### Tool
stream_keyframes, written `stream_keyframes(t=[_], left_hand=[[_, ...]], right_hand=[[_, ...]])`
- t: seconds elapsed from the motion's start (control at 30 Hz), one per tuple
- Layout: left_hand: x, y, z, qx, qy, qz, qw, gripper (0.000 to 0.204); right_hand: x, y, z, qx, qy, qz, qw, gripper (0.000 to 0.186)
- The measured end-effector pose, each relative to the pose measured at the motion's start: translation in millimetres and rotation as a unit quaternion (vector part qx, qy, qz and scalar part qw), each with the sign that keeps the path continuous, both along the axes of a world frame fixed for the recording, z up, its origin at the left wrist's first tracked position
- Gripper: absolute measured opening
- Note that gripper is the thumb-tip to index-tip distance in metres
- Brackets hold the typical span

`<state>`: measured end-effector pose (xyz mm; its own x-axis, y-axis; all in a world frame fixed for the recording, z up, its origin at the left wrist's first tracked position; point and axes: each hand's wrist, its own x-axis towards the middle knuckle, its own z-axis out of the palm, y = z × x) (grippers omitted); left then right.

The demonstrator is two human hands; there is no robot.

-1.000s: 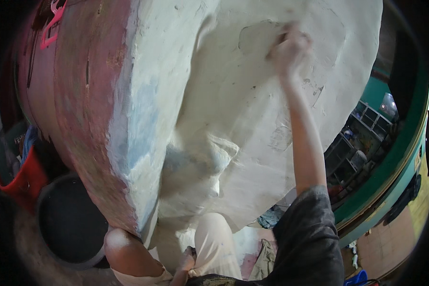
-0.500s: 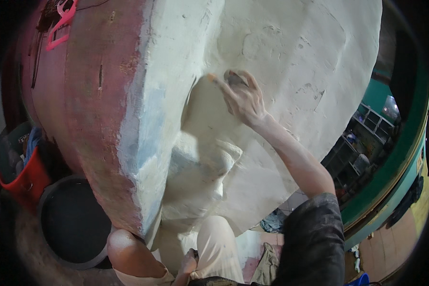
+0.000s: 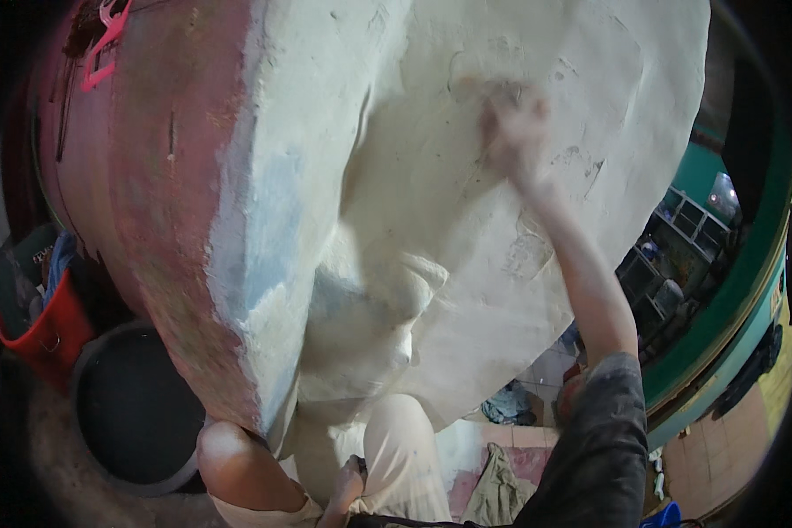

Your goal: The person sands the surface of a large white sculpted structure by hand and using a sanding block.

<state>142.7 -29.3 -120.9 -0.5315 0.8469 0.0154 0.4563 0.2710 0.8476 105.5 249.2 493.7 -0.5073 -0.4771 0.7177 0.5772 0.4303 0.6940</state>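
A large sculpted form, its surface coated off-white [image 3: 502, 343], rises in front of me. My right hand [image 3: 519, 141] is on its upper right part, blurred by motion, fingers bent against the surface. A small dark grey piece [image 3: 504, 91] shows faintly under the fingers; its kind cannot be made out. My left hand [image 3: 350, 482] rests low between my knees, fingers closed, with something small and dark [image 3: 360, 464] at them. Close beside my left knee, the form's left side is reddish pink [image 3: 180, 202], bordered by pale blue patches [image 3: 277, 211].
A round black tub [image 3: 136, 414] and a red bucket [image 3: 48, 321] with a blue cloth stand at the left. A pink plastic frame [image 3: 106, 44] hangs at upper left. Cloths [image 3: 497, 484] lie on the floor; shelves [image 3: 691, 220] and a green curved edge [image 3: 722, 343] are at right.
My right hand has moved up and to the right across the off-white surface. My left hand has stayed between my knees.
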Motion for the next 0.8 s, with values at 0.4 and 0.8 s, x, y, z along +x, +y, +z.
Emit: stream_keyframes(t=[0.4,0.8], left_hand=[[-0.4,6.6,-0.4,-0.010,-0.024,-0.026,0.999,0.023],[-2.1,3.3,11.6,-0.031,-0.027,-0.019,0.999,0.020]], right_hand=[[32.2,-16.4,-108.3,-0.099,-0.175,-0.015,0.979,0.049],[35.0,-6.2,-128.2,-0.077,-0.120,0.046,0.989,0.047]])
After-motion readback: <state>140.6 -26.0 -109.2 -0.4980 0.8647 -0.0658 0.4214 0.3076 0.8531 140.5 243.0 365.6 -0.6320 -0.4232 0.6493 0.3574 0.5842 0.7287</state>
